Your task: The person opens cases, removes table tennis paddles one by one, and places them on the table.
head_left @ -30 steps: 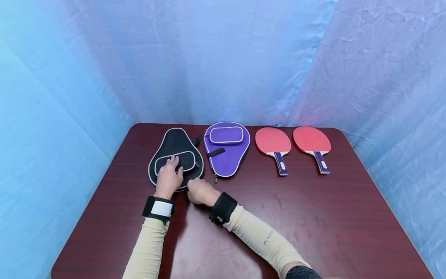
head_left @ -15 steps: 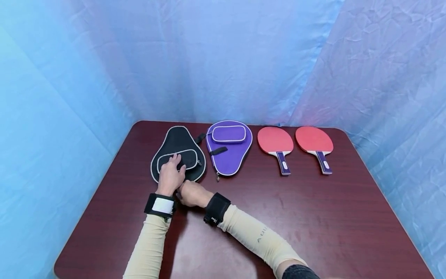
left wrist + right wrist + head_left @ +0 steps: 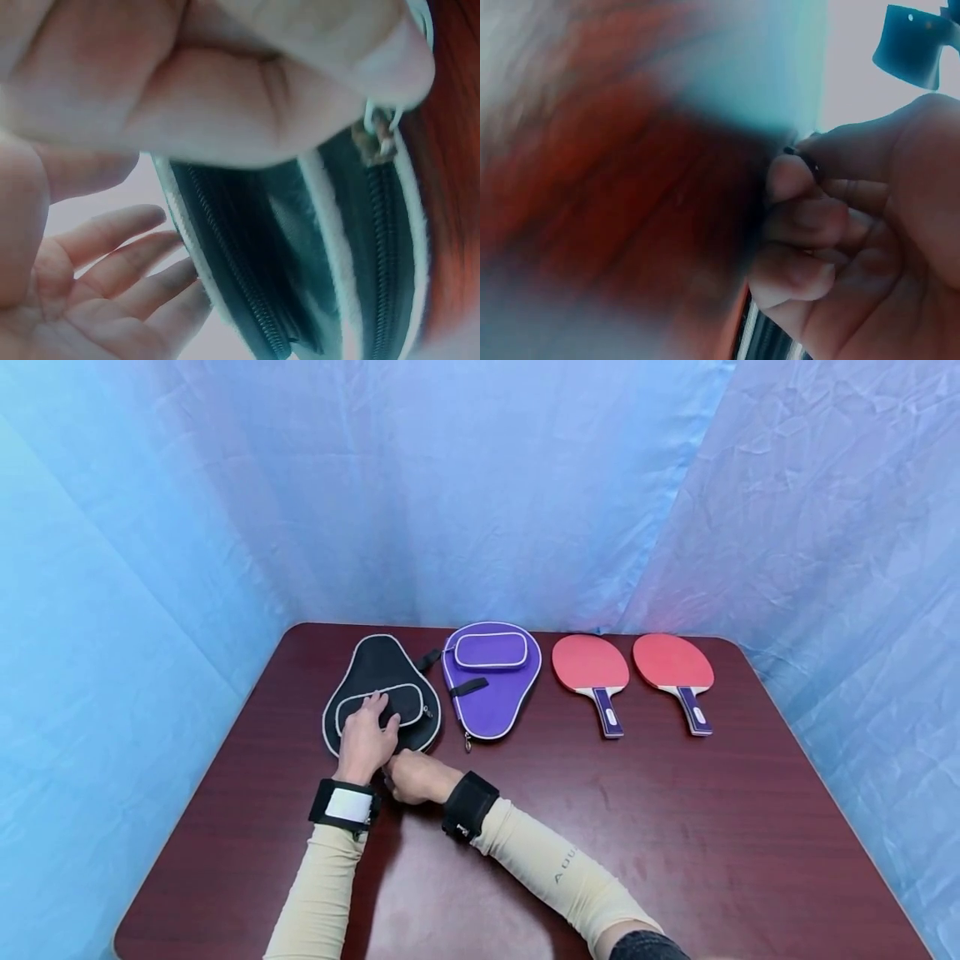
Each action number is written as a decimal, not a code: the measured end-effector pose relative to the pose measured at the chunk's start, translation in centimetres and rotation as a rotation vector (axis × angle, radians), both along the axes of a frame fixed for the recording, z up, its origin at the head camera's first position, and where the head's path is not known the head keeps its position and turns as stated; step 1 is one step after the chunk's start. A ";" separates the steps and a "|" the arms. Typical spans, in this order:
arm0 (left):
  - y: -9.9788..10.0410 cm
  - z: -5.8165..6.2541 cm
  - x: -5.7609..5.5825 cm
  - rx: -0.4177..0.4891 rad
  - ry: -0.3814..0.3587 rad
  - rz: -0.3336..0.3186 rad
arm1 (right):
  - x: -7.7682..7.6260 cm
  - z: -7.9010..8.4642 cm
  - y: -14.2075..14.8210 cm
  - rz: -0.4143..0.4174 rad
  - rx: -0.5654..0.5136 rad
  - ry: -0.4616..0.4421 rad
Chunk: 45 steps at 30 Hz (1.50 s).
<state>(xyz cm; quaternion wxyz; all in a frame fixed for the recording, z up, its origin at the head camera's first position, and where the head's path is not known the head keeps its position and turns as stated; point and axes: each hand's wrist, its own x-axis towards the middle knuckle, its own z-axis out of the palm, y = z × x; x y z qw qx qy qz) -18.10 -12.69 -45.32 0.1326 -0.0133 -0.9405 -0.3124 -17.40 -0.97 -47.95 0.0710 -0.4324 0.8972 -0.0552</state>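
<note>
A black paddle case (image 3: 377, 662) with pale piping lies at the table's left, its wide end toward me. On its pocket rests my left hand (image 3: 365, 745), the fingers spread and loosely extended. My right hand (image 3: 417, 777) is at the case's near edge, just right of the left wrist. In the left wrist view its thumb and finger pinch a zipper pull (image 3: 376, 141) on the case's edge, where two zipper tracks show. The right wrist view shows curled fingers (image 3: 799, 217) around a small dark piece; the head view hides that pinch.
A purple paddle case (image 3: 491, 693) lies right of the black one. Farther right are two red table tennis paddles, one nearer (image 3: 590, 662) and one at the right (image 3: 672, 660), handles toward me. Blue curtains (image 3: 480, 493) surround the dark red table (image 3: 675, 827).
My right hand has moved left along the black case's near edge, closer to the left wrist, mostly in the first half second. The left hand has stayed on the pocket.
</note>
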 end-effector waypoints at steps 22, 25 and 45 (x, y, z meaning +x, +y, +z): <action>-3.3 1.3 0.4 -0.018 -0.028 0.072 | -3.7 1.4 6.2 -0.202 0.111 -0.064; -4.3 0.9 0.4 -0.053 -0.027 0.093 | -4.1 1.5 6.2 -0.369 0.108 -0.057; -5.4 -1.8 1.2 -0.304 -0.076 0.077 | -3.0 0.9 5.7 -0.525 0.023 -0.121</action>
